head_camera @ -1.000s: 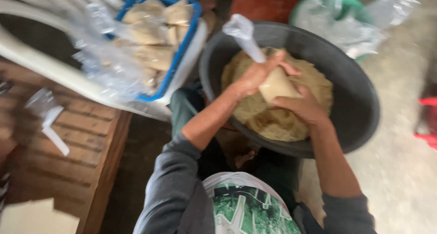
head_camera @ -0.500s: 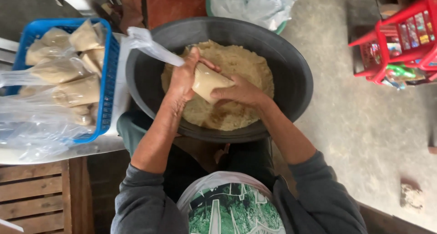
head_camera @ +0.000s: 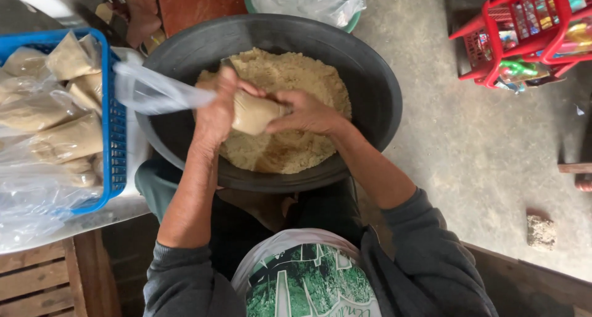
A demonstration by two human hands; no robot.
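Note:
A clear plastic bag (head_camera: 251, 112) packed with tan crumbly stuff lies sideways between both hands, over a big black basin (head_camera: 382, 101). My left hand (head_camera: 217, 113) grips the bag at its neck, and the empty top of the bag trails off to the left. My right hand (head_camera: 307, 112) presses on the filled end from the right. A mound of the same tan crumbly stuff (head_camera: 290, 82) fills the basin under the hands.
A blue basket (head_camera: 115, 126) of several filled bags stands at the left on a white surface, with loose clear plastic in front. A red crate (head_camera: 493, 39) of packets sits on the concrete floor at upper right. A wooden pallet (head_camera: 37, 280) lies at lower left.
The view has shifted so the basin sits nearer the centre. The filled bag has turned from upright to lying sideways between the hands.

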